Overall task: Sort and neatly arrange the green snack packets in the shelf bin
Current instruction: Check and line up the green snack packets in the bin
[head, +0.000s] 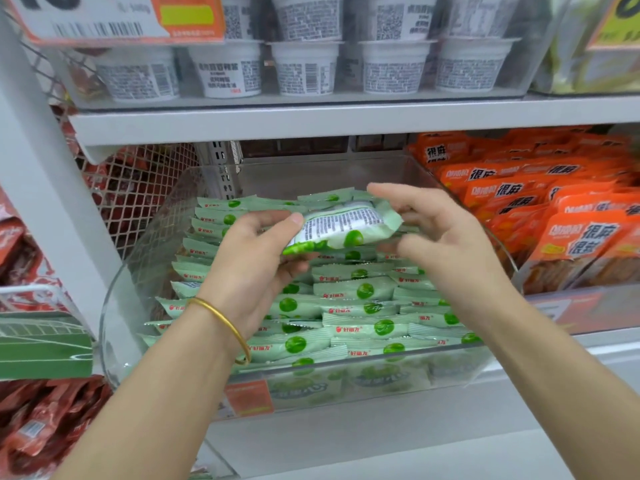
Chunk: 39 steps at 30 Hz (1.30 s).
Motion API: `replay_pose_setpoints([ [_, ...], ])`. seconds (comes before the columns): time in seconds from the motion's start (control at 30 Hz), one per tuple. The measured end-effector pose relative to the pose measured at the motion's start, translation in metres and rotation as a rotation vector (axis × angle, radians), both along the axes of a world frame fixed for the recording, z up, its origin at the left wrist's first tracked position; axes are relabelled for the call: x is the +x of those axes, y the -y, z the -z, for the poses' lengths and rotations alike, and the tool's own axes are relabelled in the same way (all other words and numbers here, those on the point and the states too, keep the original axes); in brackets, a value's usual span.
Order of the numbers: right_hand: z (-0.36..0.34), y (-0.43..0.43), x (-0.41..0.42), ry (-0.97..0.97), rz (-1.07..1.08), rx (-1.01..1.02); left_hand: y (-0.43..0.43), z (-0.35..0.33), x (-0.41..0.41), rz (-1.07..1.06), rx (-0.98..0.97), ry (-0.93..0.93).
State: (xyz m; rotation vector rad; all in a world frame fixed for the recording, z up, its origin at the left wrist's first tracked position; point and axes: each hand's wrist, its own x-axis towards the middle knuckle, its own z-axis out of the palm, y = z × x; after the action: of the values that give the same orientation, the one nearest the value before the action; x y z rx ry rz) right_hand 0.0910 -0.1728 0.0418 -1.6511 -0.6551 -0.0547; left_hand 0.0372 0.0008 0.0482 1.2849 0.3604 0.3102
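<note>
Bin: one clear bin [117,299], lower centre, green packets [360,291] in overlapping rows, uncountable
Left hand [256,258]: pinches a single packet [346,225] above the pile, frame centre
Right hand [446,244]: fingers spread at its right end
Top: five white cups [306,69], front row

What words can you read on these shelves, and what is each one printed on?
"很麻": orange packets.
"好丽友": green packets.
Too small or blurred to read: the print on the white cups, the price sign, the back of the held packet.
</note>
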Motion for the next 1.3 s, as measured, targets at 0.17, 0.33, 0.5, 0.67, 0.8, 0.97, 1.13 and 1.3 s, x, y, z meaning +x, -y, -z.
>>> replay_pose_setpoints([
  [0.17,-0.003,-0.005,0.005,0.262,0.082,-0.165,0.006,-0.003,0.007,0.049,-0.007,-0.013],
  [0.33,-0.003,-0.003,0.016,0.309,0.345,-0.158,-0.008,0.002,0.019,-0.081,0.729,-0.003],
  [0.5,0.001,-0.013,0.024,0.36,0.422,-0.278,-0.009,0.022,0.033,0.09,1.347,-0.109],
  [0.67,-0.007,-0.031,0.033,0.416,0.469,-0.45,-0.01,0.027,0.042,0.184,1.521,-0.277],
  [0.8,-0.016,-0.04,0.044,0.416,0.454,-0.721,-0.012,0.028,0.041,0.152,1.524,-0.232],
  [0.97,-0.023,-0.047,0.049,0.498,0.379,-0.937,-0.015,0.024,0.035,0.123,1.5,-0.229],
  [1.13,-0.018,-0.071,0.059,0.483,0.234,-1.217,-0.018,0.025,0.036,0.122,1.475,-0.206],
  [1.3,-0.017,-0.059,0.062,0.402,0.273,-1.085,-0.025,0.016,0.036,0.079,1.403,-0.202],
])
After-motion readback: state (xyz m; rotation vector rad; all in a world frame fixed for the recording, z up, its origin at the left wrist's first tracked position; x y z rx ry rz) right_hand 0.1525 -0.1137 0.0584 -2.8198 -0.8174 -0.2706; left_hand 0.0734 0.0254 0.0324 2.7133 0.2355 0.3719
